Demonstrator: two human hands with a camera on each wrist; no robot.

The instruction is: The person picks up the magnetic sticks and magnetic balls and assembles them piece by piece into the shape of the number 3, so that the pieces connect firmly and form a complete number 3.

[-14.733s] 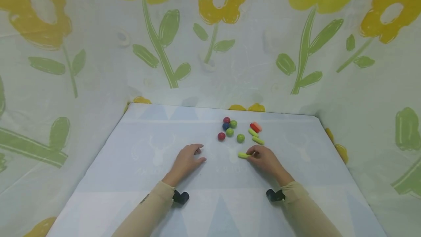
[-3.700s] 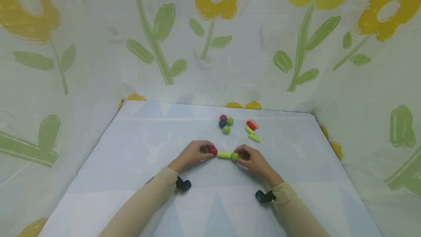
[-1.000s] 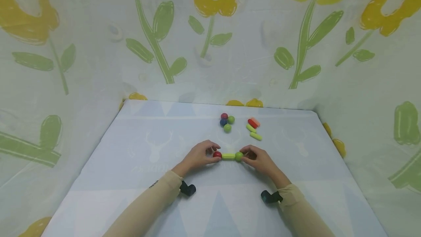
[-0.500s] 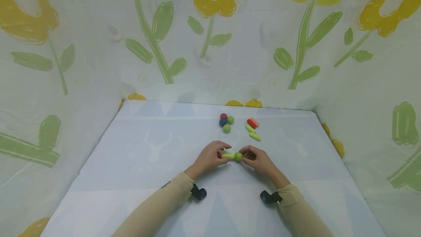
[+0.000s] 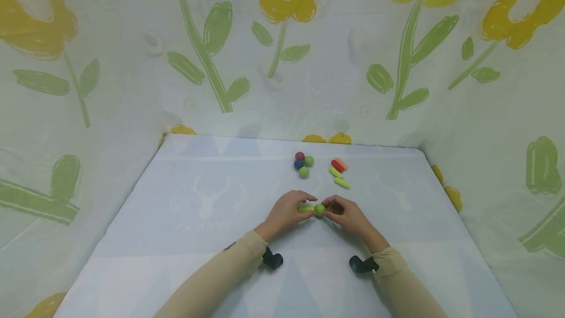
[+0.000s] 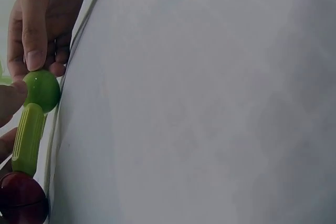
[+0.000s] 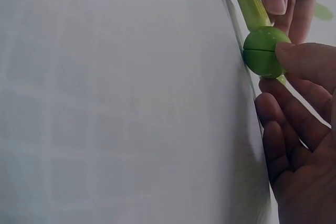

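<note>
A small assembly lies between the hands on the table: a yellow-green ribbed rod (image 5: 306,208) with a glossy green ball (image 5: 320,210) at its right end. The dark red ball (image 6: 23,198) at its other end is hidden behind the left hand in the head view. My right hand (image 5: 348,213) pinches the green ball between thumb and fingers. My left hand (image 5: 288,210) reaches over the red ball and straddles the rod. Its forefinger stands apart from the rod and its thumb lies alongside, near the green ball.
Behind the hands sits a group of balls: red (image 5: 299,156), blue (image 5: 298,164) and two green (image 5: 304,172). Right of them lie a red rod (image 5: 337,166), a pink rod (image 5: 342,163) and two yellow-green rods (image 5: 342,183). Flowered cloth walls (image 5: 326,77) border the table.
Earlier the right hand held a lone rod; the green and red balls have since joined its ends. Over the last second my left hand slid right from the red ball along the rod.
</note>
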